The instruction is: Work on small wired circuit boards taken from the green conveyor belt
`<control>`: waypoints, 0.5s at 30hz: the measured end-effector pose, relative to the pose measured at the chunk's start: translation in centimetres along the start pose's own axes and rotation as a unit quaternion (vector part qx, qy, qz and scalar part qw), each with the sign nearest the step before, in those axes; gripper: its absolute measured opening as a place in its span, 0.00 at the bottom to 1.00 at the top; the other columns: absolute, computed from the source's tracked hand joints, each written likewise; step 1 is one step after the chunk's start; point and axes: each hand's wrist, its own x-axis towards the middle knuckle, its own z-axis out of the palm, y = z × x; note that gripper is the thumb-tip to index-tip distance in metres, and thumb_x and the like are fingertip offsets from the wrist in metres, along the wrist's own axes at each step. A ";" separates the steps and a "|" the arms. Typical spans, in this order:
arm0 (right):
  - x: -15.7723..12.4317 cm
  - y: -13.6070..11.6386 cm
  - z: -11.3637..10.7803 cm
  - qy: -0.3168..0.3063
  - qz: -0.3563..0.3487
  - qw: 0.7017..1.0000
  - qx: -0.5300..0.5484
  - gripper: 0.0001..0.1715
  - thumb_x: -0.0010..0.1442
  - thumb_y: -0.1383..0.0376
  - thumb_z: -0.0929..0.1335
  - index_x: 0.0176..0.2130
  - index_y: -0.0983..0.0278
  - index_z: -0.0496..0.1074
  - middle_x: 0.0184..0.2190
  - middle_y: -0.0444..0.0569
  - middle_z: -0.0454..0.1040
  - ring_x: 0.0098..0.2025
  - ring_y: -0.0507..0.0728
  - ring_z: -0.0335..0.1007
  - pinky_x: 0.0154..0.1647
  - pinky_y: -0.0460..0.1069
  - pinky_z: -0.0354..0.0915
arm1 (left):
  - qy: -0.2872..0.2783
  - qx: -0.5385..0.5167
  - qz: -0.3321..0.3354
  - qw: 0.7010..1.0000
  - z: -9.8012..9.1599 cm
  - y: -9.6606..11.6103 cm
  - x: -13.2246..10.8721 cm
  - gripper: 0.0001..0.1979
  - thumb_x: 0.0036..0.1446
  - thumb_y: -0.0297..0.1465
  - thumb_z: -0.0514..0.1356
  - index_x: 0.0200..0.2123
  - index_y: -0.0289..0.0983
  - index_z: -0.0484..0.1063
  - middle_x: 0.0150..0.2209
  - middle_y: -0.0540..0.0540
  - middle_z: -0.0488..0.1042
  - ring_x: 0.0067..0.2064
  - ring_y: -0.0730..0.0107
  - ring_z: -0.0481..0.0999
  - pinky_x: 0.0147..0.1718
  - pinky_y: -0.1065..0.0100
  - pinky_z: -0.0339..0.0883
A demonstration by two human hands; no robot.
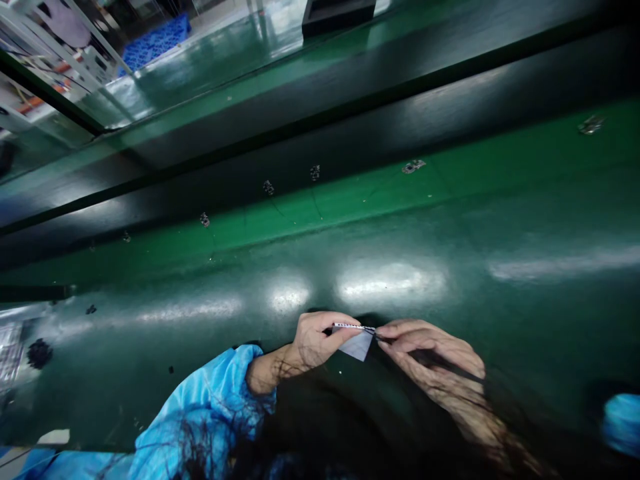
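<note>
Near the bench's front edge, my left hand (320,337) pinches a small strip (347,326), white with dark marks, between thumb and forefinger. A pale grey, roughly square piece (358,347) hangs just below the strip; whether the two are joined, I cannot tell. My right hand (433,353) is closed on a thin dark tool (453,369) that looks like tweezers. Its tips meet the strip's right end. Strands of dark hair cross the view and cover parts of both hands and the right forearm.
Several small metallic parts (413,167) lie spaced along a bright green belt (350,207) beyond the bench (240,280). A dark cluster (39,353) and clear plastic packaging (11,353) sit at the left. Something blue (623,423) shows at the right edge. A black tray (338,17) stands at the back.
</note>
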 end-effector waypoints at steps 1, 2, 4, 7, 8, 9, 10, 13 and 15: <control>0.0 0.0 0.0 0.000 0.004 1.000 0.002 0.07 0.47 0.66 0.72 0.22 0.58 0.71 0.28 0.41 0.78 0.28 0.50 0.76 0.32 0.43 0.74 | 0.002 0.000 0.001 1.000 0.0 0.0 0.0 0.08 0.57 0.35 0.67 0.31 0.38 0.85 0.30 0.44 0.85 0.29 0.66 0.84 0.32 0.71 0.78; -0.1 0.0 0.0 0.001 0.008 1.000 0.006 0.06 0.47 0.66 0.72 0.22 0.58 0.71 0.28 0.41 0.78 0.29 0.50 0.76 0.32 0.43 0.74 | 0.003 0.000 0.003 1.000 0.0 0.1 0.0 0.08 0.56 0.35 0.67 0.31 0.38 0.85 0.30 0.44 0.85 0.29 0.66 0.83 0.31 0.72 0.78; -0.2 0.1 0.0 0.003 0.011 1.000 0.012 0.06 0.47 0.66 0.72 0.22 0.58 0.71 0.28 0.41 0.78 0.29 0.49 0.76 0.32 0.42 0.73 | 0.004 0.001 0.005 1.000 0.0 0.1 0.0 0.08 0.56 0.34 0.67 0.32 0.37 0.85 0.29 0.44 0.85 0.28 0.67 0.83 0.30 0.73 0.77; -0.2 0.1 0.0 0.002 0.005 1.000 0.014 0.06 0.48 0.65 0.72 0.22 0.58 0.71 0.27 0.41 0.78 0.29 0.49 0.76 0.32 0.42 0.73 | 0.005 0.002 0.006 1.000 0.1 0.1 -0.1 0.08 0.57 0.34 0.67 0.32 0.37 0.85 0.29 0.43 0.84 0.28 0.67 0.83 0.30 0.73 0.77; -0.2 0.0 0.0 0.000 0.005 1.000 0.012 0.07 0.48 0.66 0.72 0.22 0.58 0.71 0.27 0.41 0.78 0.29 0.49 0.76 0.32 0.42 0.73 | 0.005 0.002 0.007 1.000 0.1 0.1 -0.1 0.08 0.57 0.34 0.67 0.32 0.37 0.85 0.29 0.43 0.84 0.28 0.67 0.83 0.30 0.73 0.77; -0.2 0.0 0.0 0.000 0.005 1.000 0.009 0.07 0.48 0.66 0.72 0.22 0.58 0.71 0.28 0.41 0.78 0.29 0.49 0.76 0.31 0.42 0.73 | 0.006 0.002 0.007 1.000 0.1 0.0 -0.1 0.08 0.56 0.34 0.67 0.32 0.37 0.85 0.29 0.44 0.84 0.28 0.67 0.83 0.30 0.73 0.77; -0.1 0.0 0.0 -0.001 0.004 1.000 0.006 0.07 0.47 0.66 0.72 0.22 0.58 0.71 0.28 0.41 0.78 0.28 0.49 0.76 0.31 0.42 0.73 | 0.006 0.002 0.008 1.000 0.1 0.0 -0.1 0.08 0.56 0.35 0.67 0.32 0.38 0.85 0.29 0.44 0.84 0.28 0.67 0.83 0.30 0.72 0.77; 0.0 -0.1 0.0 -0.003 -0.004 1.000 0.005 0.07 0.47 0.67 0.72 0.22 0.58 0.71 0.28 0.40 0.78 0.28 0.49 0.76 0.30 0.42 0.73 | 0.004 0.002 0.010 1.000 0.0 -0.1 -0.1 0.07 0.56 0.35 0.68 0.32 0.38 0.85 0.29 0.44 0.84 0.28 0.67 0.83 0.30 0.72 0.77; 0.1 -0.1 0.0 -0.004 -0.010 1.000 0.009 0.07 0.46 0.68 0.72 0.23 0.58 0.71 0.28 0.40 0.78 0.28 0.49 0.76 0.30 0.42 0.73 | 0.004 0.002 0.008 1.000 0.0 -0.1 -0.1 0.07 0.56 0.34 0.67 0.32 0.38 0.85 0.29 0.44 0.84 0.27 0.67 0.82 0.30 0.72 0.77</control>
